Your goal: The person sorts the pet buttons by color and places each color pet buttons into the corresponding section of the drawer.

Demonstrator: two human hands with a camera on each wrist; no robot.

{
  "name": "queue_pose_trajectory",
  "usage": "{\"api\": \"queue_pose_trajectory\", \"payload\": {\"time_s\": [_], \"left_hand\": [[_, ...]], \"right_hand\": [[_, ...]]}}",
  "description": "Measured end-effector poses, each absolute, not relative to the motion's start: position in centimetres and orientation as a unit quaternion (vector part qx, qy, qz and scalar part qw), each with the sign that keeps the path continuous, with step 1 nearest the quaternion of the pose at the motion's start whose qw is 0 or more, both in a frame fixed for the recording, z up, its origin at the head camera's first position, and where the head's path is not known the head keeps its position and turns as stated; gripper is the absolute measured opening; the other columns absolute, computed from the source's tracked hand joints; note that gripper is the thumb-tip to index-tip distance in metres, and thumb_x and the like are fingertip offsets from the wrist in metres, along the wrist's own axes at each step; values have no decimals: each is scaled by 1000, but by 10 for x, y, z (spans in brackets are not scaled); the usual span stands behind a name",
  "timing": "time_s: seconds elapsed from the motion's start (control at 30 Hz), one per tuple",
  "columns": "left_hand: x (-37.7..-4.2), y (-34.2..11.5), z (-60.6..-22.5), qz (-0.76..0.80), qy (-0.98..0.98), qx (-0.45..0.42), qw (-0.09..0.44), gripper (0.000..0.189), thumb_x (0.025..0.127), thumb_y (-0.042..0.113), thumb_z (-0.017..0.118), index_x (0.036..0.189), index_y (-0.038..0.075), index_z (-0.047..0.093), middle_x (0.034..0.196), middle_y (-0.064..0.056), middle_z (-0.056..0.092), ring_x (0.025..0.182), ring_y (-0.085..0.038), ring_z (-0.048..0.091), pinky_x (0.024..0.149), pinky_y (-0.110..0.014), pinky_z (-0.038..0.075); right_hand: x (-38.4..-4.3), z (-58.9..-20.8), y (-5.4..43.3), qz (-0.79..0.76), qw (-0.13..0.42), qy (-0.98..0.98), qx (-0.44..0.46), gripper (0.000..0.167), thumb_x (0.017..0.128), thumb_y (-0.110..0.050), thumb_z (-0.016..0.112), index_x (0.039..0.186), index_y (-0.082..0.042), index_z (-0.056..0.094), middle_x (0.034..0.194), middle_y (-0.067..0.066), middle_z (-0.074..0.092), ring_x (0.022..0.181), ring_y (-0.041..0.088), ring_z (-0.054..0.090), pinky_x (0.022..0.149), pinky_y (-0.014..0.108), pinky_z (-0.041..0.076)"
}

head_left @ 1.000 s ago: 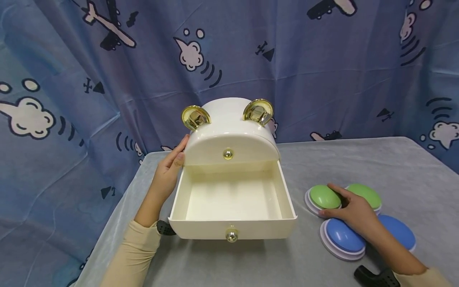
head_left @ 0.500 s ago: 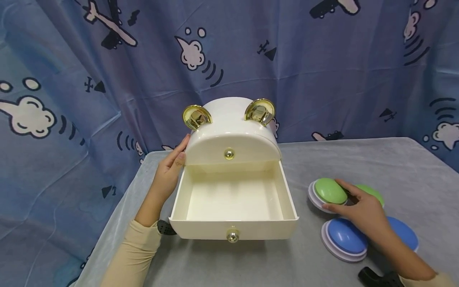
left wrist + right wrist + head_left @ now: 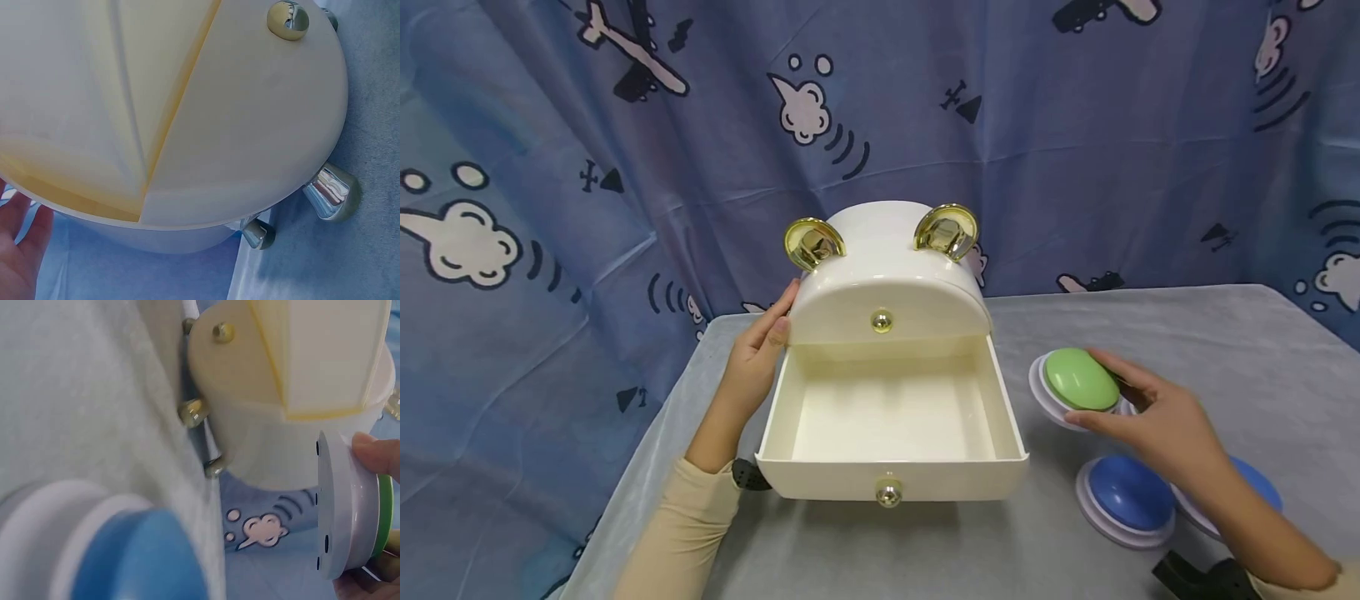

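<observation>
My right hand [image 3: 1165, 421] grips a green push button [image 3: 1081, 380] with a white base, thumb at its near side and fingers at its far side. The button is tilted and held above the table, and its white underside edge [image 3: 337, 506] shows in the right wrist view. My left hand [image 3: 751, 367] rests with extended fingers against the left side of a white rounded cabinet [image 3: 887, 275] with gold ears. The cabinet's lower drawer [image 3: 820, 481] is pulled out, with nothing inside it. A second green button is almost wholly hidden behind my right hand.
Two blue push buttons with white bases stand on the right: a nearer one [image 3: 1131, 492] and another [image 3: 1257, 483] partly behind my forearm. A grey cloth [image 3: 1030, 542] covers the table. Behind it hangs a blue patterned curtain [image 3: 880, 100].
My right hand has lifted the green button off the table, raising it and tilting it, lately shifting it a little left. My left hand stays against the cabinet.
</observation>
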State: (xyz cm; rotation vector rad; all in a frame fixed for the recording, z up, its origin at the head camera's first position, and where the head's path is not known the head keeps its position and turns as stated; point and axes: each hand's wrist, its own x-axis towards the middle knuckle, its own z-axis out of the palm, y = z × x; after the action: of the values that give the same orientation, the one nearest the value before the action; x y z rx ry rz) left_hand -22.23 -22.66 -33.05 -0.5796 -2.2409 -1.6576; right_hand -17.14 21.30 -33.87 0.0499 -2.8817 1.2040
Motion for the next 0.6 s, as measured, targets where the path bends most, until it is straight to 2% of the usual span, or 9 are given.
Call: {"api": "queue_pose_trajectory", "payload": {"time_s": [0.17, 0.3, 0.33, 0.4, 0.43, 0.47, 0.53, 0.6], "left_hand": [[-224, -225, -330, -579, -776, -206, 142, 46, 109, 23, 39, 153, 9, 38, 162, -3, 32, 152, -17, 26, 121, -16, 25], [-224, -225, -329, -580, -775, -206, 143, 46, 109, 24, 39, 153, 9, 39, 162, -4, 32, 152, -18, 26, 123, -24, 24], [-224, -226, -329, -578, -776, -206, 143, 46, 109, 23, 38, 153, 9, 38, 163, -4, 32, 152, -18, 26, 124, -26, 24], [-223, -226, -329, -578, -777, -202, 144, 46, 109, 24, 39, 153, 9, 39, 162, -4, 32, 152, -19, 26, 125, -32, 23], [-223, -226, -329, -578, -777, -201, 145, 46, 109, 24, 39, 153, 9, 39, 162, -5, 32, 152, -19, 26, 125, -34, 22], [-222, -226, -329, -578, -778, -200, 145, 46, 109, 24, 38, 153, 10, 39, 162, -5, 32, 152, -19, 26, 125, -35, 22], [-222, -227, -329, -577, -778, -200, 145, 46, 109, 24, 38, 153, 10, 39, 163, -6, 32, 152, -20, 26, 125, -37, 22], [-222, -227, -329, -577, -778, -200, 144, 46, 109, 24, 38, 153, 10, 39, 163, -6, 32, 152, -20, 26, 125, -38, 21]], "right_hand": [[-168, -321, 206, 378, 19, -925, 17, 94, 80, -50, 80, 157, -22, 33, 158, 22, 34, 136, 53, 41, 102, 63, 42], [-167, -301, 198, 387, 19, -922, 16, 94, 80, -51, 80, 156, -26, 32, 160, 20, 32, 138, 52, 40, 102, 65, 41], [-167, -296, 197, 387, 19, -922, 15, 93, 80, -51, 80, 156, -28, 33, 160, 18, 33, 138, 50, 41, 100, 63, 45], [-167, -287, 193, 392, 24, -919, 20, 92, 78, -51, 81, 155, -32, 34, 160, 15, 35, 138, 47, 43, 99, 41, 54], [-167, -282, 191, 395, 28, -918, 24, 91, 78, -51, 81, 154, -33, 35, 160, 12, 35, 137, 46, 44, 96, 29, 55], [-166, -279, 188, 395, 34, -917, 29, 90, 77, -51, 82, 153, -34, 37, 160, 10, 36, 137, 44, 46, 90, 17, 53], [-164, -271, 181, 401, 43, -914, 43, 88, 75, -50, 84, 151, -36, 41, 159, 6, 38, 136, 40, 48, 76, 0, 43], [-161, -265, 173, 410, 49, -908, 67, 86, 75, -47, 85, 149, -37, 45, 158, 3, 39, 136, 37, 49, 76, -6, 38]]}}
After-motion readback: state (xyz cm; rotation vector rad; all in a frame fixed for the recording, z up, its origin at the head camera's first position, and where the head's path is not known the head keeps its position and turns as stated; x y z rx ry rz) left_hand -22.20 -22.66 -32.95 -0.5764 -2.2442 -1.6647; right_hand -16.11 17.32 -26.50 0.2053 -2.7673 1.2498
